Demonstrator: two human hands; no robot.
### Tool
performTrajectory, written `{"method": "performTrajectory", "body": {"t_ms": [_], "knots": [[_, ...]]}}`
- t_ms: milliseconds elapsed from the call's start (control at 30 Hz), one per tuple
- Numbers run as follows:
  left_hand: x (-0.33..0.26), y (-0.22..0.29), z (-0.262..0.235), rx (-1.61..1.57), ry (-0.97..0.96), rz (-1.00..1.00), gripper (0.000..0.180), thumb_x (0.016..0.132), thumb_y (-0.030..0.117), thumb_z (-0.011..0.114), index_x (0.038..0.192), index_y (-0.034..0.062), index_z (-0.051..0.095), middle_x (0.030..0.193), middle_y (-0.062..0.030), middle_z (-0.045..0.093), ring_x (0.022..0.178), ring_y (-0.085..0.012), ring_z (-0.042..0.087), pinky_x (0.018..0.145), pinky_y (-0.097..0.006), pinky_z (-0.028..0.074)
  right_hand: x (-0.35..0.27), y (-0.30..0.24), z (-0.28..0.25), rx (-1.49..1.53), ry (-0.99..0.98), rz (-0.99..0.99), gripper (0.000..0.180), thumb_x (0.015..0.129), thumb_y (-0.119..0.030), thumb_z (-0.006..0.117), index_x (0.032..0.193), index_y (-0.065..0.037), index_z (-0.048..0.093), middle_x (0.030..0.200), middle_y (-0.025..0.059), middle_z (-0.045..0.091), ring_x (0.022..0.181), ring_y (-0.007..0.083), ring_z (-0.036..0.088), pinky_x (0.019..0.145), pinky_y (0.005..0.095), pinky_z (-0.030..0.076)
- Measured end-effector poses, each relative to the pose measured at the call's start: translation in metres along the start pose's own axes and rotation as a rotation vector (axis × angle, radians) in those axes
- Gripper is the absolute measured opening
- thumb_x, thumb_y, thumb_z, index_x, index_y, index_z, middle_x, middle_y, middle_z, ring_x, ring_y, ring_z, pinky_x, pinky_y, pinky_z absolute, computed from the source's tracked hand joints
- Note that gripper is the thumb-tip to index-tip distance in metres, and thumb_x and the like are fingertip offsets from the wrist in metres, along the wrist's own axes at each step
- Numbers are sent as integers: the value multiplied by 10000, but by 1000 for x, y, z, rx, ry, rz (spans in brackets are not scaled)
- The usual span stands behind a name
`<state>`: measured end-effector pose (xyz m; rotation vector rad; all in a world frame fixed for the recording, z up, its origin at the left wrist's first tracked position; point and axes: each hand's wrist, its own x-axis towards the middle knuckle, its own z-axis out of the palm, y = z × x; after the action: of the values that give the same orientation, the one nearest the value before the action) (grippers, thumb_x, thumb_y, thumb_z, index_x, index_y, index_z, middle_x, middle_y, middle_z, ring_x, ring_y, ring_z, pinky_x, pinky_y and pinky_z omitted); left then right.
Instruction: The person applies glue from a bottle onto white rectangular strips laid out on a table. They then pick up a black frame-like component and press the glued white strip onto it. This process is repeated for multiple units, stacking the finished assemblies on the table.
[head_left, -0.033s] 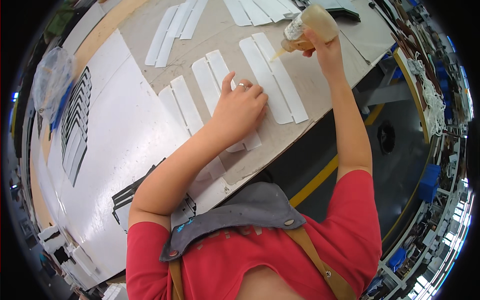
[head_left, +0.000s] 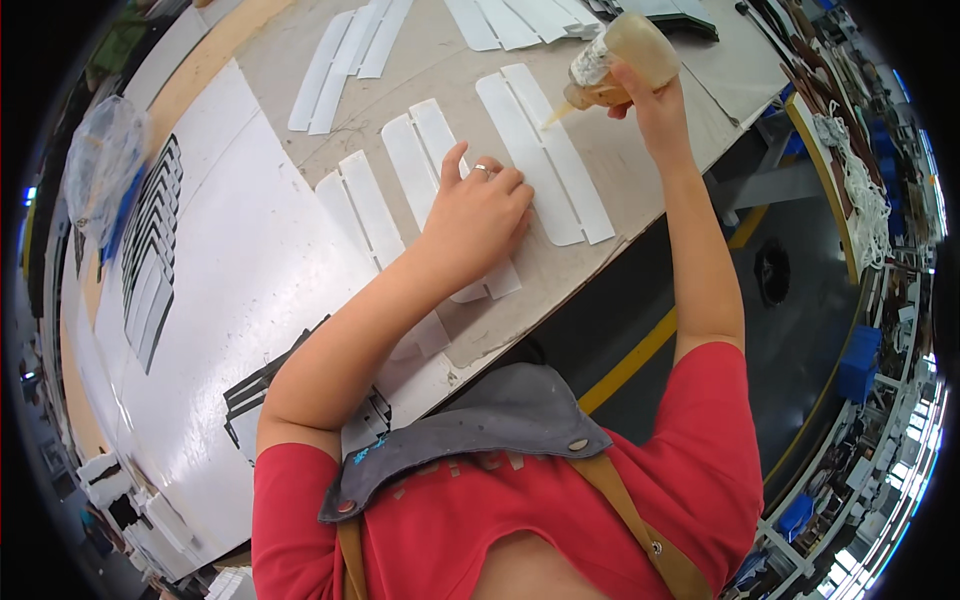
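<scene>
My right hand (head_left: 655, 105) grips a translucent squeeze bottle (head_left: 648, 52) of yellowish liquid, tipped with its pointed nozzle (head_left: 556, 117) down to the left. The nozzle's tip is at the upper right edge of a white two-strip panel (head_left: 530, 155) with a dark slit along it. My left hand (head_left: 472, 220) rests palm down between this panel and a similar white panel (head_left: 408, 160), covering part of the latter. Its little finger is spread away, the others bend, and their tips are partly hidden. Left of it lies a third white panel (head_left: 345, 205), partly under my forearm.
More white panels (head_left: 345, 65) lie at the far side of the table (head_left: 270, 90). Dark-edged stacked pieces (head_left: 150, 260) and a clear plastic bag (head_left: 105, 165) are at the left. Black-edged parts (head_left: 255, 390) sit beside my left elbow. The table's front edge runs diagonally below my hands.
The bottle in my right hand has shifted very slightly, its nozzle tip a little lower along the panel's edge. My left hand has barely moved.
</scene>
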<state>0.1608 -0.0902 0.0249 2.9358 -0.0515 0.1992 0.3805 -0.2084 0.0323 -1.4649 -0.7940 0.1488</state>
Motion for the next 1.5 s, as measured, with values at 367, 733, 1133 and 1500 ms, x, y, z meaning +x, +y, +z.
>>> {"method": "performTrajectory", "body": {"t_ms": [367, 733, 1133, 1500], "knots": [[-1, 4, 0, 37, 31, 0, 214, 827, 177, 585, 1024, 100, 618, 1067, -14, 599, 1091, -214, 516, 1054, -515, 197, -81, -33, -49, -3, -106, 97, 470, 769, -253, 742, 1100, 2, 527, 899, 53, 613, 705, 107, 594, 514, 228, 484], [1, 5, 0, 83, 5, -8, 193, 838, 174, 573, 1008, 96, 618, 1055, -14, 605, 1091, -221, 519, 1052, -518, 196, -125, -70, -62, -224, -141, -102, 746, 581, -249, 885, 1163, -21, 479, 1058, 47, 603, 958, 125, 571, 851, 286, 464], [2, 5, 2, 111, 36, 17, 162, 833, 171, 576, 974, 102, 616, 1075, -24, 596, 1107, -226, 504, 1050, -530, 196, -38, -41, -39, 79, 49, -205, 372, 873, -305, 615, 1082, -9, 535, 929, 67, 618, 720, 157, 628, 542, 270, 513], [1, 3, 6, 33, 52, 31, 160, 808, 166, 606, 944, 82, 594, 1147, -36, 574, 1115, -244, 505, 1047, -540, 209, 26, 16, 34, 6, 31, -176, 388, 797, -152, 714, 1066, 21, 495, 908, 84, 619, 688, 128, 635, 549, 229, 539]]}}
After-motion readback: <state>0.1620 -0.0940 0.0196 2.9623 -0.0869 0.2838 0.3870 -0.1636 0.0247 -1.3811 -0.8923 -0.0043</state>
